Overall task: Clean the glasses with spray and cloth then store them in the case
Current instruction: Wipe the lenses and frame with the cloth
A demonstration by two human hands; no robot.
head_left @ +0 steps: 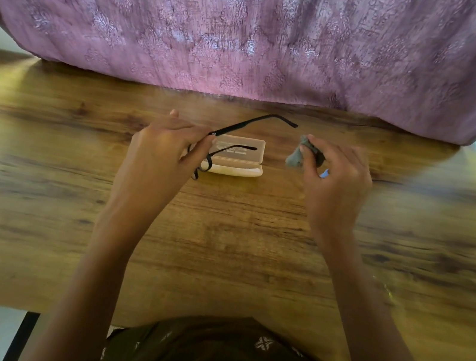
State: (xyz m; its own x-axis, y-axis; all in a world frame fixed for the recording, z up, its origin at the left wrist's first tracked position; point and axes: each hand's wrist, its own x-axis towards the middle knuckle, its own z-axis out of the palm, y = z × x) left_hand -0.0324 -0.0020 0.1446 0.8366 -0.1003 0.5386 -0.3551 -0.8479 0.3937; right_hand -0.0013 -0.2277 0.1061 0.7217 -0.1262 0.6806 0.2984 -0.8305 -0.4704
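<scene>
Head view: the left hand (167, 143) grips the black glasses (223, 131) by the front frame, with the temples unfolded and pointing far-right above the pale case (237, 170) on the wooden surface (220, 240). The right hand (338, 178) pinches a crumpled grey cloth (297, 156) just right of the case

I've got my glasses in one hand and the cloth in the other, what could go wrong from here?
1. The left hand grips the black glasses at the front, so fingers may smudge the lenses.
2. The open temples stick out near the open case; they could snag its lid.
3. The right hand holds the grey cloth bunched up, which may wipe unevenly.
</scene>
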